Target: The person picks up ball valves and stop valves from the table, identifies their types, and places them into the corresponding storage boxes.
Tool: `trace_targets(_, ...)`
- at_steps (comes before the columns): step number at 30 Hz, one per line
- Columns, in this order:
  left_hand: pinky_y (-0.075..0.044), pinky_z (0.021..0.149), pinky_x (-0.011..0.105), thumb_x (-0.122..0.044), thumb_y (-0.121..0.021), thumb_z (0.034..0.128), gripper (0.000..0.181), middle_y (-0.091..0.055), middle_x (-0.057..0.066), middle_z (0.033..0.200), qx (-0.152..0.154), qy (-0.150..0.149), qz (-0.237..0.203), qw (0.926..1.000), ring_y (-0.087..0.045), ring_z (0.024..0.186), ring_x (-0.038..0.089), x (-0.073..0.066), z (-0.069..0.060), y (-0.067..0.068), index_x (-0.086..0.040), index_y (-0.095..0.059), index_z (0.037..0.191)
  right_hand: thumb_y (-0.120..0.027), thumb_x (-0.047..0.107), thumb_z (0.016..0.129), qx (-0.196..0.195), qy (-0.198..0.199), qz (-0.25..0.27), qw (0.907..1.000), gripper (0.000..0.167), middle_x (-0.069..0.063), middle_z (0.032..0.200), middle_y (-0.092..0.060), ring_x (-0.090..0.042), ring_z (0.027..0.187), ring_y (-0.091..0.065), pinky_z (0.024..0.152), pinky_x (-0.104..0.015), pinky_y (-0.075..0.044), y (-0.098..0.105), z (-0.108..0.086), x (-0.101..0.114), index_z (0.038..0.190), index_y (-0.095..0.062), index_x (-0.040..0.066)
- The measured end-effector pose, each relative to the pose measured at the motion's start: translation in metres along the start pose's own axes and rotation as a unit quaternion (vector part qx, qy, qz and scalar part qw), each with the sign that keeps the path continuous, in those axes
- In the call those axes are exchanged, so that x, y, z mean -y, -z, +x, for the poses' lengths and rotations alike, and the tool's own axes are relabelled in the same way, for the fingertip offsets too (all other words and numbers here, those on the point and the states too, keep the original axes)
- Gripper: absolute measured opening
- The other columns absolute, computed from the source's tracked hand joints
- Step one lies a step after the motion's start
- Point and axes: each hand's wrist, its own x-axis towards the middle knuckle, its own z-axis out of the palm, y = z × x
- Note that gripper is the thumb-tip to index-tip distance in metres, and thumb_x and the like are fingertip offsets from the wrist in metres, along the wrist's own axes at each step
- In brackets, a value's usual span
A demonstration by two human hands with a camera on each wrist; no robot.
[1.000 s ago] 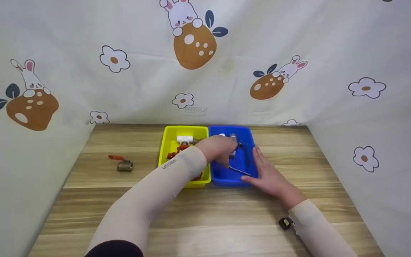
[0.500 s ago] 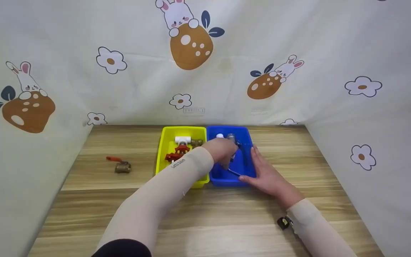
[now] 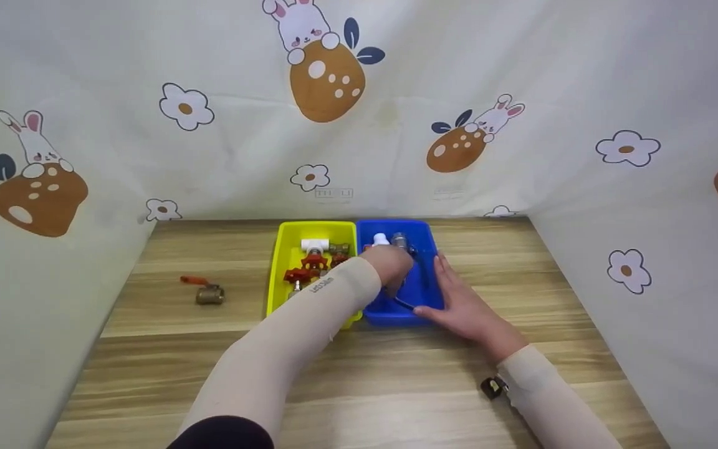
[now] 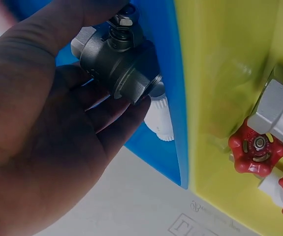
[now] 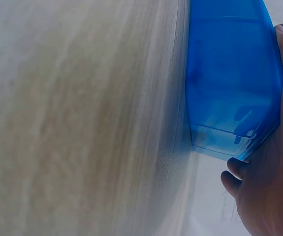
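My left hand [image 3: 389, 267] reaches into the blue bin [image 3: 396, 319]. It grips a grey metal ball valve [image 4: 124, 66], with the thumb above the body and the fingers under it. From below that hand a thin lever [image 3: 404, 304] sticks out toward my right thumb. A white fitting [image 4: 159, 118] lies close by in the same bin, and a grey pipe-like part [image 3: 400, 241] is just beyond the hand. My right hand [image 3: 468, 308] rests against the right side of the blue bin, its fingers straight along the outside and its thumb at the front rim.
Touching the blue bin on its left is a yellow bin [image 3: 273, 268] with several valves with red handwheels [image 4: 258, 142] and a white tee [image 3: 315, 245]. A brass ball valve [image 3: 209, 293] with a red lever lies on the wooden table [image 3: 359, 386] farther left. Patterned cloth [image 3: 384, 143] surrounds the table.
The left hand and forearm have shifted right relative to the bins, uncovering more of the yellow bin and the white fitting. The right hand stays on the blue bin. The head view has drifted slightly.
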Motion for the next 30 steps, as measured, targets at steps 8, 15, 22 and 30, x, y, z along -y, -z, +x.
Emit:
trace_targets(8,-0.060,0.106,0.041,-0.028,-0.081,0.1045,0.043,-0.077,0.012,0.133,-0.088,-0.054,0.068,0.9923,-0.072,0.105,0.024,0.000,-0.008,-0.013,-0.010,-0.072,0.142,-0.071,0.070,0.098,-0.006,0.006,0.000,1.0000,0.123,-0.020,0.185,-0.002,-0.044,0.168,-0.012,0.132,-0.065,-0.022,-0.002,0.001,-0.002,0.177,-0.005,0.002)
trace_targets(15,-0.060,0.105,0.038,-0.036,-0.077,0.1062,0.050,-0.077,0.013,0.133,-0.130,-0.057,0.121,0.9824,-0.075,0.107,0.024,0.000,-0.013,-0.017,-0.008,-0.069,0.147,-0.073,0.068,0.098,-0.011,0.010,0.003,0.9999,0.123,-0.020,0.185,-0.004,-0.043,0.168,-0.013,0.132,-0.062,-0.022,-0.002,0.001,-0.001,0.176,-0.007,0.000)
trace_targets(22,-0.059,0.106,0.036,-0.033,-0.074,0.1093,0.041,-0.078,0.010,0.128,-0.104,-0.066,0.137,0.9829,-0.073,0.104,0.022,0.000,-0.010,-0.019,-0.010,-0.071,0.143,-0.072,0.068,0.098,-0.004,0.007,-0.002,1.0000,0.123,-0.018,0.185,-0.001,-0.041,0.169,-0.010,0.133,-0.060,-0.020,-0.001,0.001,0.000,0.176,-0.003,0.002)
trace_targets(30,-0.054,0.110,0.033,-0.031,-0.069,0.1123,0.038,-0.075,0.004,0.134,-0.034,-0.076,0.196,0.9772,-0.067,0.113,0.018,-0.003,-0.003,-0.014,-0.013,-0.069,0.146,-0.074,0.065,0.099,-0.008,0.006,0.000,0.9999,0.122,-0.021,0.184,-0.002,-0.042,0.168,-0.010,0.133,-0.061,-0.019,-0.001,0.002,0.000,0.176,-0.005,0.001)
